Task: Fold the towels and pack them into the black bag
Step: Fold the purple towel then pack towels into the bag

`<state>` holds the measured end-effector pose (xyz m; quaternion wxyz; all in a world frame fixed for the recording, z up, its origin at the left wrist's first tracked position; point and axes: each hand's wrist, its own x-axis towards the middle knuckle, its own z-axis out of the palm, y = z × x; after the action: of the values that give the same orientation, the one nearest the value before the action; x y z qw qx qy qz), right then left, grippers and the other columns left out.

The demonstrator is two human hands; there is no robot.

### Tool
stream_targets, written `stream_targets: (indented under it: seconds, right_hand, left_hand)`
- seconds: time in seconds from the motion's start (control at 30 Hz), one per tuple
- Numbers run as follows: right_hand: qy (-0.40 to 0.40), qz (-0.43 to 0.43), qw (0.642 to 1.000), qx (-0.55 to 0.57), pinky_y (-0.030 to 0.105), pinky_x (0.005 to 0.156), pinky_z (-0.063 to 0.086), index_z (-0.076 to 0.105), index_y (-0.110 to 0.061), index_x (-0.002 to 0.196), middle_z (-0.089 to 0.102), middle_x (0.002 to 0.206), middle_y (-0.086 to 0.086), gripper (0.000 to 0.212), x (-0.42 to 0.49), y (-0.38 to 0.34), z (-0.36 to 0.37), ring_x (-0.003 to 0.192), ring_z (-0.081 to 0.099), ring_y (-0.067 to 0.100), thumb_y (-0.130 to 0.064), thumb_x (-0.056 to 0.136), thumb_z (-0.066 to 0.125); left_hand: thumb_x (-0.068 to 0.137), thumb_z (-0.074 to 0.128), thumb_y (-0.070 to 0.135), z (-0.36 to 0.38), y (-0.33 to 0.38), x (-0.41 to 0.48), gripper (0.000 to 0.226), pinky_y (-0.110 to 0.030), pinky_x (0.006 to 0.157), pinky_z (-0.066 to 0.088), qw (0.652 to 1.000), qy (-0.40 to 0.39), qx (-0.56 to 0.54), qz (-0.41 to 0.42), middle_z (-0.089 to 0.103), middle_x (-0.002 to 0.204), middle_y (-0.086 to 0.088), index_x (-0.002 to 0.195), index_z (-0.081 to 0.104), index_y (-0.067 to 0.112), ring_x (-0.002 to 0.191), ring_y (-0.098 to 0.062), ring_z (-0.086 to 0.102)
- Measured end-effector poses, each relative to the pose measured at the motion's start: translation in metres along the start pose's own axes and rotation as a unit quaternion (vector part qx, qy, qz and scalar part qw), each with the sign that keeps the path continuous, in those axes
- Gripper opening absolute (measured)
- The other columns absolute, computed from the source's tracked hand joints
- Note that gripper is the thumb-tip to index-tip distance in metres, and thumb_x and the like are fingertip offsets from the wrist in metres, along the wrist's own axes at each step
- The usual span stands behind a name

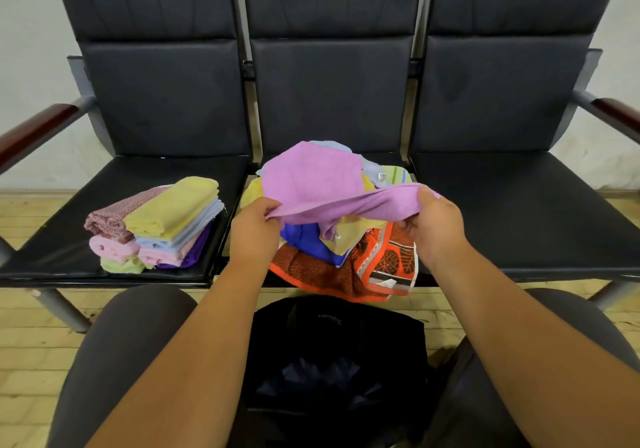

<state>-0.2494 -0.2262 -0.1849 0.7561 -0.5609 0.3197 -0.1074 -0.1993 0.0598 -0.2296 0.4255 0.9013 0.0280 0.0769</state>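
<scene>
Head view: the fingers of the left hand (254,229) and right hand (438,226) grasp the lilac towel (318,184), stretched between them over the loose pile (346,260) on the bench (519,212). Folded towels (162,226) lie stacked to the left. The black bag (332,354) sits near, between the knees.

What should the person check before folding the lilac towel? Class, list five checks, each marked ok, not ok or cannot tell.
1. Left hand grips the lilac towel: ok.
2. Right hand grips its other end: ok.
3. Towel stretched flat: not ok, it sags and bunches between the hands.
4. Towel free of the loose pile: cannot tell, it drapes over it.
5. Bag within reach between the knees: ok.
</scene>
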Motion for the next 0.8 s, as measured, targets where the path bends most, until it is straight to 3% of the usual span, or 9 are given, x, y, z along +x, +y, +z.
stream_targets:
  seconds: [0.07, 0.17, 0.23, 0.3, 0.37, 0.43, 0.53, 0.7, 0.8]
  right_hand:
    - [0.002, -0.007, 1.0, -0.02, 0.044, 0.077, 0.055, 0.074, -0.021, 0.103, 0.077, 0.103, 0.02, 0.018, -0.004, -0.003, 0.0, 0.086, 0.067, 0.031, -0.029, 0.105, 0.058]
    - [-0.038, -0.053, 0.994, -0.09, 0.051, 0.09, 0.062, 0.071, -0.03, 0.106, 0.077, 0.103, 0.018, 0.018, -0.014, -0.003, 0.001, 0.093, 0.075, 0.03, -0.037, 0.108, 0.056]
    - [-0.048, -0.083, 0.987, -0.131, 0.048, 0.092, 0.062, 0.07, -0.032, 0.115, 0.077, 0.105, 0.01, 0.02, -0.023, -0.005, 0.004, 0.097, 0.076, 0.028, -0.044, 0.108, 0.055]
    - [-0.044, -0.106, 0.983, -0.143, 0.043, 0.089, 0.061, 0.067, -0.038, 0.118, 0.076, 0.102, 0.001, 0.02, -0.032, -0.014, 0.01, 0.095, 0.074, 0.023, -0.048, 0.108, 0.053]
    - [-0.038, -0.115, 0.983, -0.139, 0.042, 0.085, 0.063, 0.067, -0.037, 0.119, 0.074, 0.103, 0.001, 0.022, -0.04, -0.028, 0.021, 0.095, 0.073, 0.023, -0.049, 0.109, 0.05]
    - [-0.031, -0.102, 0.989, -0.101, 0.044, 0.082, 0.066, 0.067, -0.034, 0.121, 0.072, 0.106, 0.004, 0.02, -0.049, -0.044, 0.033, 0.094, 0.076, 0.024, -0.043, 0.11, 0.053]
    - [-0.046, -0.13, 0.99, -0.014, 0.046, 0.083, 0.068, 0.068, -0.042, 0.102, 0.075, 0.108, 0.0, 0.015, -0.061, -0.065, 0.049, 0.09, 0.081, 0.022, -0.043, 0.109, 0.055]
    - [-0.104, -0.222, 0.969, 0.034, 0.037, 0.1, 0.061, 0.075, -0.033, 0.105, 0.081, 0.107, -0.002, 0.019, -0.085, -0.124, 0.075, 0.101, 0.079, 0.013, -0.031, 0.11, 0.057]
    - [-0.107, -0.272, 0.956, 0.035, 0.042, 0.101, 0.061, 0.083, -0.033, 0.089, 0.082, 0.101, -0.001, 0.025, -0.098, -0.172, 0.087, 0.104, 0.078, 0.02, -0.028, 0.102, 0.062]
  left_hand:
    - [0.089, 0.063, 0.012, -0.007, 0.001, 0.0, 0.027, -0.013, 0.067, 0.044, 0.998, -0.017, -0.04, -0.035, 0.075, 0.096, 0.009, 0.105, 0.079, 0.028, 0.091, -0.015, 0.069]
    - [0.097, 0.064, 0.028, -0.021, 0.011, -0.008, 0.014, -0.03, 0.071, 0.051, 0.987, -0.007, -0.147, -0.061, 0.074, 0.088, -0.004, 0.097, 0.078, 0.025, 0.081, -0.02, 0.068]
    - [0.1, 0.069, 0.038, -0.031, 0.02, -0.016, 0.025, -0.032, 0.068, 0.048, 0.973, 0.001, -0.225, -0.059, 0.068, 0.08, -0.012, 0.095, 0.077, 0.014, 0.071, -0.015, 0.057]
    - [0.101, 0.069, 0.043, -0.043, 0.033, -0.022, 0.031, -0.028, 0.066, 0.046, 0.954, -0.015, -0.292, -0.063, 0.067, 0.076, -0.002, 0.097, 0.078, 0.013, 0.07, -0.01, 0.055]
    - [0.103, 0.067, 0.043, -0.055, 0.047, -0.023, 0.026, -0.033, 0.074, 0.053, 0.938, -0.034, -0.339, -0.063, 0.073, 0.086, -0.003, 0.102, 0.08, 0.021, 0.08, -0.016, 0.059]
    - [0.106, 0.065, 0.04, -0.068, 0.062, -0.021, 0.025, -0.045, 0.088, 0.062, 0.918, -0.039, -0.39, -0.055, 0.074, 0.101, -0.017, 0.109, 0.081, 0.02, 0.091, -0.028, 0.065]
    - [0.107, 0.064, 0.036, -0.089, 0.087, -0.013, 0.031, -0.054, 0.101, 0.06, 0.887, -0.03, -0.46, -0.035, 0.076, 0.124, -0.016, 0.121, 0.076, 0.011, 0.118, -0.03, 0.073]
    - [0.11, 0.057, 0.039, -0.128, 0.147, 0.003, 0.043, -0.047, 0.106, 0.057, 0.819, -0.059, -0.571, -0.009, 0.074, 0.132, -0.012, 0.139, 0.065, 0.008, 0.124, -0.025, 0.071]
    - [0.11, 0.055, 0.041, -0.159, 0.195, 0.01, 0.045, -0.041, 0.104, 0.058, 0.777, -0.067, -0.625, 0.024, 0.074, 0.132, -0.012, 0.141, 0.063, 0.008, 0.124, -0.025, 0.071]
